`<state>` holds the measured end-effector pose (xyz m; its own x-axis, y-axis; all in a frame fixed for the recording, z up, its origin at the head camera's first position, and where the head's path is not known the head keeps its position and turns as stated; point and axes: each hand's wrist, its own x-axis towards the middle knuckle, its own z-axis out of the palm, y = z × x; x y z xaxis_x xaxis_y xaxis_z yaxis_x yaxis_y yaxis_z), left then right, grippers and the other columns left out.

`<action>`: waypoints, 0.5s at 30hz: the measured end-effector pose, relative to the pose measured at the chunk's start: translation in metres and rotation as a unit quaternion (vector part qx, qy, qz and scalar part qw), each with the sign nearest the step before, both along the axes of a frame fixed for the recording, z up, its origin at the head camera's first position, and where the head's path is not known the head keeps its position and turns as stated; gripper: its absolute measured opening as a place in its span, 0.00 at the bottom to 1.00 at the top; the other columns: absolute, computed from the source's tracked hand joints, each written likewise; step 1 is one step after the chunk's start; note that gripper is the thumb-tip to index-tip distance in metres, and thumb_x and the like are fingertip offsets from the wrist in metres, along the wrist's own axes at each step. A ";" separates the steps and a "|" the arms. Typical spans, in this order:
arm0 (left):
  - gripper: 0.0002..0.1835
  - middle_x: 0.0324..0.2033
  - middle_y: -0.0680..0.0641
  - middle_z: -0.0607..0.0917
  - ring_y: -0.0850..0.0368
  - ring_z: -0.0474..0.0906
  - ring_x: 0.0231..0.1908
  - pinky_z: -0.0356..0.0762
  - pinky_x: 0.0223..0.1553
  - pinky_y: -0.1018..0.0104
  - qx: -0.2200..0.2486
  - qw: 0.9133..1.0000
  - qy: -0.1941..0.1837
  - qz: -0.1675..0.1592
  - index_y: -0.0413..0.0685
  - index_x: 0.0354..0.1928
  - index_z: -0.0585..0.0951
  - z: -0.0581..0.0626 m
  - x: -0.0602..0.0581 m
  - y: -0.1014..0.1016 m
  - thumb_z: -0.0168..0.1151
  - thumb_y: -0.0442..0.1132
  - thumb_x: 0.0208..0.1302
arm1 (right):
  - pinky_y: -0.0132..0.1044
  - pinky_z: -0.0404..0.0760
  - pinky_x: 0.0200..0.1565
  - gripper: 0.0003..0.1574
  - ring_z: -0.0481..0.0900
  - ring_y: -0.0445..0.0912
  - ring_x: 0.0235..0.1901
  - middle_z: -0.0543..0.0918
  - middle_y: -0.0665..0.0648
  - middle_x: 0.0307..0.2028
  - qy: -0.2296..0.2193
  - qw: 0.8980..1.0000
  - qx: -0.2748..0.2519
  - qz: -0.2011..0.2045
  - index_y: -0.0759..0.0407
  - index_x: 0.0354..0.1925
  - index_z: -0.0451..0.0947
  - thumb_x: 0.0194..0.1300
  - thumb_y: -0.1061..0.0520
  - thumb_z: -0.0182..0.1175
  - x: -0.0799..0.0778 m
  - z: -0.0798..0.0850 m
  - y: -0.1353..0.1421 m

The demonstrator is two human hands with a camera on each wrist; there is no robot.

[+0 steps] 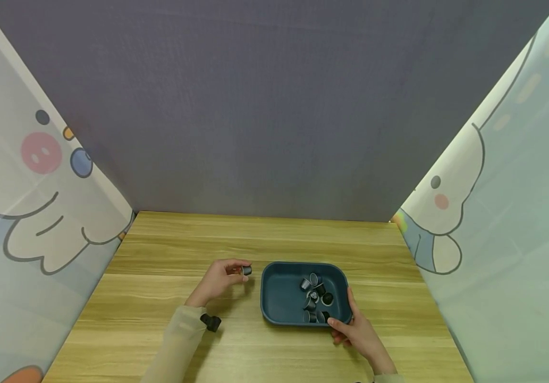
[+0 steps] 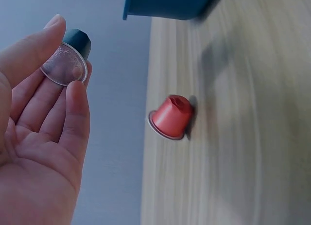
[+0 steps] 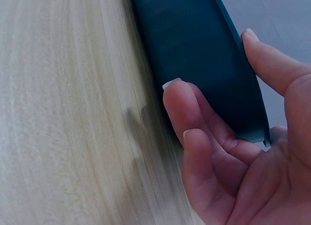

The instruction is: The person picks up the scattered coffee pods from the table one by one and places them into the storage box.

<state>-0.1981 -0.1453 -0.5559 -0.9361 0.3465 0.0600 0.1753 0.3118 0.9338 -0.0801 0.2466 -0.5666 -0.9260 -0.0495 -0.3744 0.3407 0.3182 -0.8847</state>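
A dark teal coffee capsule [image 2: 77, 42] with a silvery foil lid is pinched between the thumb and fingers of my left hand [image 1: 218, 281], left of a dark blue tray [image 1: 279, 310]. Below that hand, a red coffee capsule [image 2: 171, 117] lies tilted on the table in the left wrist view; the head view does not show it. Several dark and silver-rimmed capsules [image 1: 310, 304] lie in the right half of the tray. My right hand [image 1: 361, 332] grips the tray's front right corner, thumb at the rim and fingers against the outer wall.
The wood-grain table [image 1: 169, 250] runs back to a grey wall panel [image 1: 264, 117]. Cartoon-printed sheets [image 1: 504, 298] flank both sides. A black strap with a small block [image 1: 211, 322] sits on the left wrist, over a pale sleeve [image 1: 176, 340].
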 end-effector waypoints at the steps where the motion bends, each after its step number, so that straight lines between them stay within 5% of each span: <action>1: 0.18 0.46 0.52 0.87 0.54 0.82 0.46 0.80 0.46 0.64 -0.001 1.000 0.000 -0.001 0.54 0.52 0.87 0.002 0.000 0.001 0.73 0.34 0.59 | 0.41 0.78 0.22 0.68 0.86 0.57 0.24 0.86 0.63 0.27 0.000 1.000 0.001 0.000 0.44 0.79 0.24 0.67 0.50 0.67 0.000 0.000 0.000; 7: 0.18 0.46 0.51 0.87 0.56 0.82 0.42 0.80 0.43 0.65 0.005 1.000 0.013 -0.015 0.53 0.52 0.87 0.008 -0.004 0.009 0.74 0.36 0.58 | 0.42 0.78 0.23 0.68 0.86 0.58 0.25 0.86 0.63 0.28 -0.003 1.000 0.002 0.000 0.44 0.79 0.24 0.68 0.49 0.67 0.000 -0.001 0.001; 15: 0.18 0.52 0.50 0.86 0.52 0.81 0.49 0.79 0.52 0.48 0.020 0.998 0.038 -0.051 0.51 0.53 0.86 0.020 -0.009 0.027 0.73 0.35 0.59 | 0.43 0.78 0.24 0.68 0.86 0.57 0.25 0.86 0.63 0.27 -0.006 1.000 0.007 0.000 0.43 0.79 0.24 0.67 0.49 0.67 -0.001 -0.001 0.001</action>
<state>-0.2076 -0.1184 -0.5362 -0.8881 0.4360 0.1457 0.2758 0.2518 0.9276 -0.0810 0.2474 -0.5676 -0.9213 -0.0436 -0.3863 0.3515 0.3308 -0.8758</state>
